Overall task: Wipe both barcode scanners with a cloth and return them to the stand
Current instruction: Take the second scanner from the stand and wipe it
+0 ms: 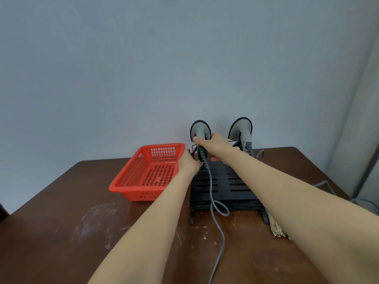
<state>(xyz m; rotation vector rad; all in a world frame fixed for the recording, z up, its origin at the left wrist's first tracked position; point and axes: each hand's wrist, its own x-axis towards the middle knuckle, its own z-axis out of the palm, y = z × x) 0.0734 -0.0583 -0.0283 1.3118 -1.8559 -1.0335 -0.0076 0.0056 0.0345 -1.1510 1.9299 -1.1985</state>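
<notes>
Reaching with both hands, the left scanner (200,130) is being handled at the back of the black slotted stand (223,185). Head view only. Right hand (215,144) is wrapped around the neck of that scanner, grip closed on it just under the round head. Left hand (189,162) is at the lower handle where the coiled cable (203,158) leaves it; fingers are hidden behind the handle, so whether that grip is closed cannot be told. Right scanner (242,130) is seated upright in the stand's wire holder, untouched, its own cable trailing off behind.

Step judged: either lifting the left scanner out for wiping or seating it back; which one cannot be told from this frame. No cloth is held in either hand. A frayed, pale fibrous piece (276,228) is seen by the stand's front right foot, partly covered by the right forearm; possibly the cloth, not certain. Next move likely calls for keeping the long grey cord (217,218), looped over the stand and running off the near edge, from snagging on the slots.

Surface: dark brown counter (61,222), scuffed, with whitish smears and specks. An empty red perforated basket (149,173) sits just left of the stand. Room: plain pale grey-blue wall behind, a lighter vertical panel at far right.
</notes>
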